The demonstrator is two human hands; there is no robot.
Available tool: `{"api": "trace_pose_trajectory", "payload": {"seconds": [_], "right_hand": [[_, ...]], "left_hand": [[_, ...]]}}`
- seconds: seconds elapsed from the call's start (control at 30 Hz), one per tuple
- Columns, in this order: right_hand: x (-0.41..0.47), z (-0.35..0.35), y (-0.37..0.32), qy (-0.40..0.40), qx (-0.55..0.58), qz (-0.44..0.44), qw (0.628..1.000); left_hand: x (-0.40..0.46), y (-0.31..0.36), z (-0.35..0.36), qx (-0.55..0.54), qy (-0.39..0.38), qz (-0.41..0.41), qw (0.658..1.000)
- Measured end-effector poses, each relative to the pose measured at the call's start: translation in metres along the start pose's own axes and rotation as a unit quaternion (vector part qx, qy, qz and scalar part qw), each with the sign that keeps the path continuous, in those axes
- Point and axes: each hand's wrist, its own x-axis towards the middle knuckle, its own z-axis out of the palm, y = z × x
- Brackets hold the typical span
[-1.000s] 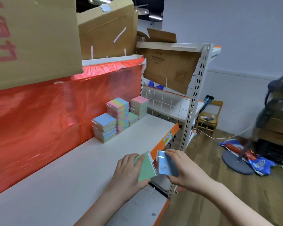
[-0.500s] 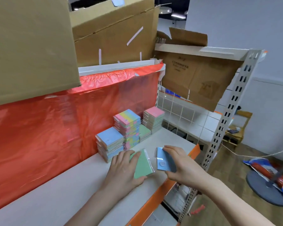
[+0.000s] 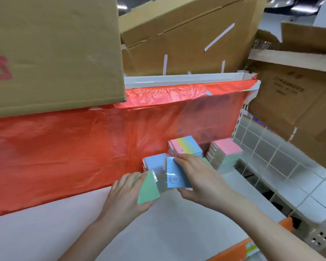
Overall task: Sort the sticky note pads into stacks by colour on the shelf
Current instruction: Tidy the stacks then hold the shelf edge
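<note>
The right hand (image 3: 199, 178) pinches a blue pad (image 3: 174, 176), fingers curled over its far edge and thumb under its near edge; the pad's face is tilted up toward the camera, its longer side running away from the person, a round label near its near edge. Just left of it, the left hand (image 3: 126, 194) grips a green pad (image 3: 148, 187), fingers behind it and thumb at its near corner; this pad leans with its far end tipped to the right, its shiny wrapper nearly touching the blue pad. Both pads are held above the white shelf (image 3: 45, 228).

Directly beyond the blue pad sits a blue stack (image 3: 154, 162), partly hidden by both pads. Beyond the right hand's fingers stands a taller rainbow-striped stack (image 3: 184, 146), and further right a pink-topped stack (image 3: 226, 149). A red plastic sheet (image 3: 64, 147) hangs just behind the stacks. Cardboard boxes (image 3: 55, 49) sit overhead. To the right stands a wire grid divider (image 3: 271, 157).
</note>
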Motion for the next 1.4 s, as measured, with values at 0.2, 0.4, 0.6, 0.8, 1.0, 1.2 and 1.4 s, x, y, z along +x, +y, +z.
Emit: {"api": "trace_pose_trajectory", "payload": {"seconds": [0.2,0.4,0.6,0.8,1.0,1.2,1.4], "right_hand": [[0.065,0.004,0.008,-0.018,-0.076,-0.117,0.99],[0.114,0.013,0.005,-0.111,-0.134,-0.151,0.973],[0.132,0.025,0.008,-0.183,-0.157,-0.152,0.959],[0.135,0.031,0.009,-0.25,-0.149,-0.134,0.947],[0.135,0.031,0.008,-0.266,-0.157,-0.132,0.942],[0.125,0.016,0.006,-0.183,-0.069,-0.141,0.97],[0.076,-0.033,0.017,-0.023,0.265,0.0,0.964]], "left_hand": [[-0.003,-0.021,-0.014,0.056,0.005,-0.079,0.995],[-0.014,-0.03,-0.02,0.075,0.013,-0.112,0.991],[-0.024,-0.034,-0.02,0.069,0.031,-0.12,0.99],[-0.029,-0.037,-0.019,0.073,0.033,-0.138,0.987],[-0.026,-0.032,-0.019,0.071,0.029,-0.135,0.988],[-0.015,-0.02,-0.029,0.067,0.028,-0.119,0.99],[0.027,0.02,-0.054,0.021,0.09,-0.052,0.994]]}}
